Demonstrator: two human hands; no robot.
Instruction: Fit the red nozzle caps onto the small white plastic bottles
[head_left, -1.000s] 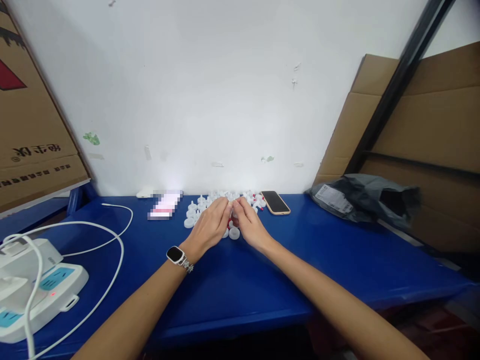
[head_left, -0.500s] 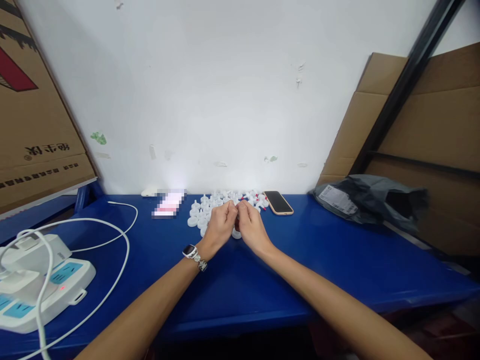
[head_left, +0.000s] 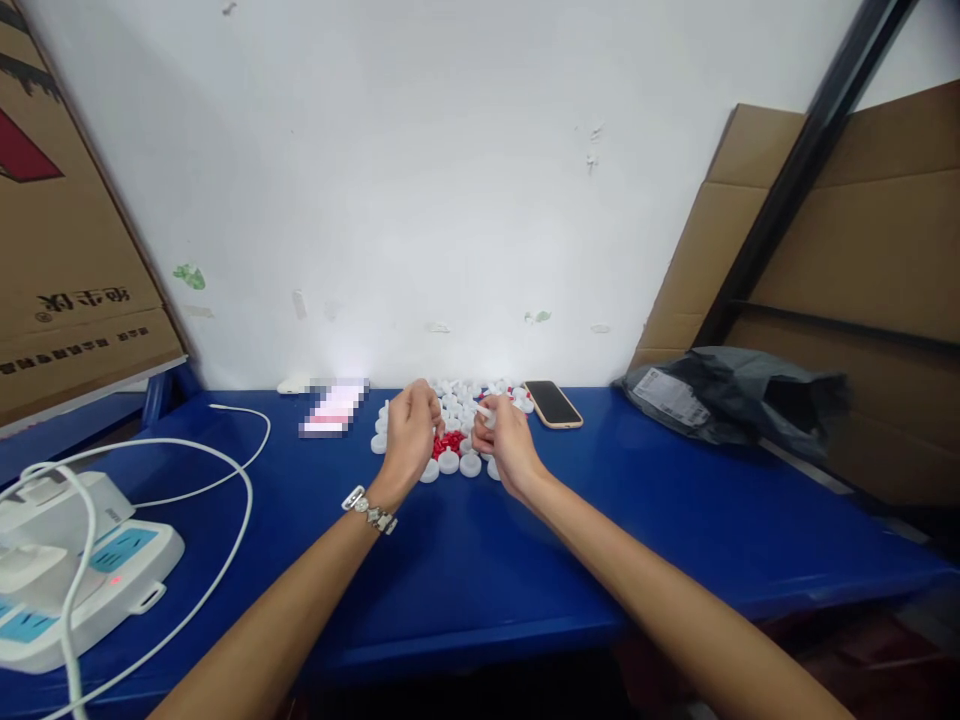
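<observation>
My left hand (head_left: 412, 425) is closed, its fingers curled in above the left side of the white caps; whatever it may hold is hidden. Between the thumb and fingers of my right hand (head_left: 510, 440) is a white nozzle cap (head_left: 485, 412), its thin spout pointing to the upper left. A small heap of red tips (head_left: 450, 442) lies on the table between the hands. Several white caps (head_left: 448, 461) with upright spouts stand around this heap, and more spread out behind it. Parts of the group are covered by both hands.
A phone (head_left: 553, 404) lies just right of the caps. Left of them is a blurred-out bright item (head_left: 334, 408). A white power strip (head_left: 90, 590) with looping cable occupies the blue table's (head_left: 480, 580) left side. A grey plastic bag (head_left: 735, 395) lies at the right.
My hands were together over the caps and have parted, left hand leftward and right hand rightward. The red heap now shows between them, and a white nozzle cap is visible in my right hand.
</observation>
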